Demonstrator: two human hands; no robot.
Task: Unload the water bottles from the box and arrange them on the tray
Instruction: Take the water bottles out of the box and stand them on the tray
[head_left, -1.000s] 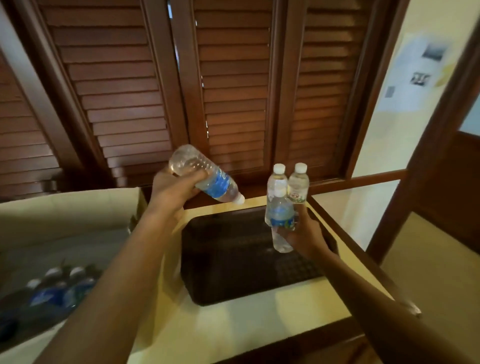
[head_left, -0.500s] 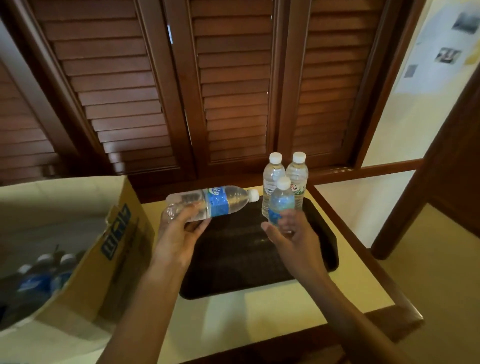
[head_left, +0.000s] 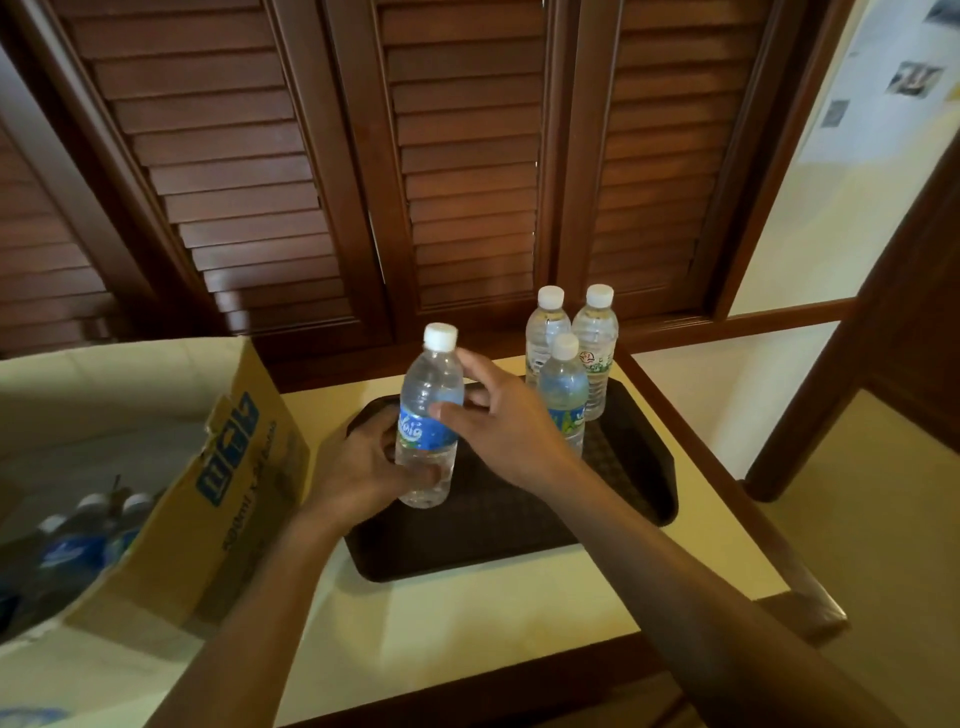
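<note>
Three water bottles (head_left: 563, 395) are already stood together at the far right of the dark tray (head_left: 639, 493), a fourth bottle (head_left: 428, 415) is gripped upright over it by the left hand (head_left: 358, 473) and touched by the right hand (head_left: 498, 426), while several capped bottles (head_left: 78, 540) are seen left in the cardboard box (head_left: 208, 519).

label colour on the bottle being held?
Blue, with white lettering and a bit of green, on the held bottle; head view, the only one.

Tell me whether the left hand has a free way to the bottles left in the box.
Probably not yet: the left hand grips the upright bottle over the tray. Once freed, the open box beside it looks unobstructed.
</note>
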